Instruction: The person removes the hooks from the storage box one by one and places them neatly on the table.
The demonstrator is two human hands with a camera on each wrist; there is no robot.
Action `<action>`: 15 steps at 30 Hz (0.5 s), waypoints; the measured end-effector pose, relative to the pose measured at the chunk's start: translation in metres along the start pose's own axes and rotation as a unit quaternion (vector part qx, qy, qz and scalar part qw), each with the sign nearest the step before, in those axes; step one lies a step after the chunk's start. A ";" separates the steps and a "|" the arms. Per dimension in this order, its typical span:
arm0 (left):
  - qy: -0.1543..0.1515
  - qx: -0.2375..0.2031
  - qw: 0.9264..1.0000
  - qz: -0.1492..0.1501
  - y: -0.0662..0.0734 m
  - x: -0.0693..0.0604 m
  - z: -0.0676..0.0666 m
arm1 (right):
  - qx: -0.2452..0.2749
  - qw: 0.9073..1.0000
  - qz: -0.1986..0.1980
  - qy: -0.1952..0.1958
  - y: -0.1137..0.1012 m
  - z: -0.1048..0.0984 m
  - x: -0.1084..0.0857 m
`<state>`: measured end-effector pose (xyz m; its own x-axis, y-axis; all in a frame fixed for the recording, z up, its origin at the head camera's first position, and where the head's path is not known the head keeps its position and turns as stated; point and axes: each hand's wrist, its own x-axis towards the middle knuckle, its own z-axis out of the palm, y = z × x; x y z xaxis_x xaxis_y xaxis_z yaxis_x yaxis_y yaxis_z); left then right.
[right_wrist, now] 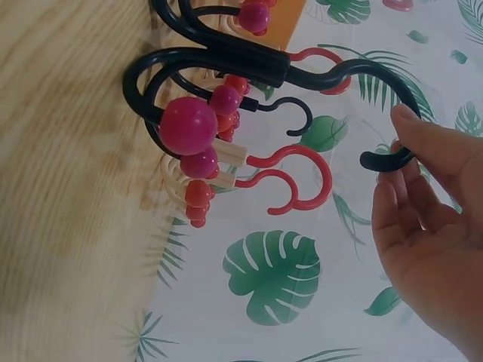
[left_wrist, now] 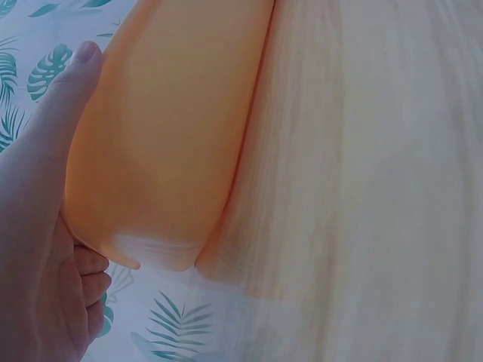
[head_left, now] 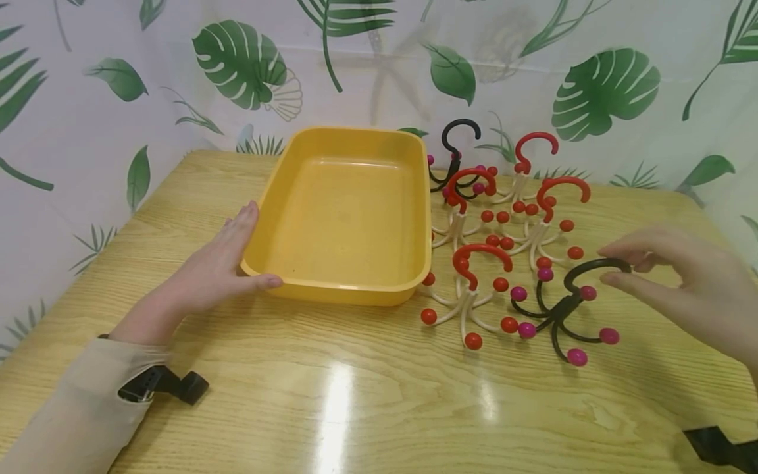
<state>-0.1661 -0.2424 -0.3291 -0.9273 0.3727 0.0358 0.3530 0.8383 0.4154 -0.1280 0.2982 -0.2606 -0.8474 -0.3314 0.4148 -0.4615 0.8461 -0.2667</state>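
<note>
A shallow yellow plastic tray (head_left: 343,210) lies on the table. My left hand (head_left: 207,270) holds its near left corner, thumb against the front side and fingers along the left side; the left wrist view shows the thumb (left_wrist: 72,90) on the outer wall. At the right, my right hand (head_left: 693,283) pinches the curved top of a black hook hanger (head_left: 565,306) between thumb and fingers. Curved arms with magenta ball tips spread from the hanger's base. Beside it stands a red-hooked hanger (head_left: 468,299) with cream arms and red balls.
More red-hooked hangers (head_left: 539,230) and another black hanger (head_left: 454,161) stand behind, right of the tray. A leaf-print cloth (head_left: 379,72) covers the wall beyond the wooden table (head_left: 266,395).
</note>
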 end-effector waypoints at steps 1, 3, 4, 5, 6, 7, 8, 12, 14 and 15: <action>0.000 0.001 1.000 0.000 0.000 0.000 0.000 | 0.008 1.000 -0.001 0.000 0.002 0.000 0.000; -0.002 0.002 1.000 -0.002 0.001 0.000 0.000 | 0.022 1.000 0.005 -0.002 0.007 -0.001 -0.001; -0.002 0.003 1.000 -0.002 0.001 0.000 -0.001 | 0.026 1.000 0.007 -0.001 0.010 -0.001 -0.002; -0.002 0.004 1.000 -0.003 0.001 0.001 -0.001 | 0.033 0.999 0.015 -0.001 0.014 -0.001 -0.002; -0.002 0.005 1.000 -0.004 0.001 0.001 -0.001 | 0.043 0.999 0.024 0.000 0.019 -0.001 -0.002; -0.003 0.004 1.000 -0.005 0.001 0.001 -0.001 | 0.049 0.998 0.039 -0.002 0.023 -0.001 -0.002; -0.004 0.004 1.000 -0.005 0.001 0.001 -0.001 | 0.050 0.997 0.054 -0.001 0.028 0.000 -0.002; -0.007 0.008 1.000 -0.005 0.002 0.001 -0.001 | 0.053 0.992 0.117 -0.008 0.048 0.004 0.000; -0.008 0.014 1.000 -0.006 0.003 0.000 -0.002 | 0.039 0.989 0.139 -0.014 0.058 0.007 0.003; -0.008 0.016 1.000 -0.005 0.003 0.000 -0.003 | 0.033 0.988 0.149 -0.018 0.063 0.008 0.004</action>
<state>-0.1653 -0.2409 -0.3251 -0.9285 0.3710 0.0164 0.3481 0.8541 0.3865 -0.1626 0.3463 -0.2829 -0.9566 -0.0873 0.2780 -0.2049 0.8798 -0.4289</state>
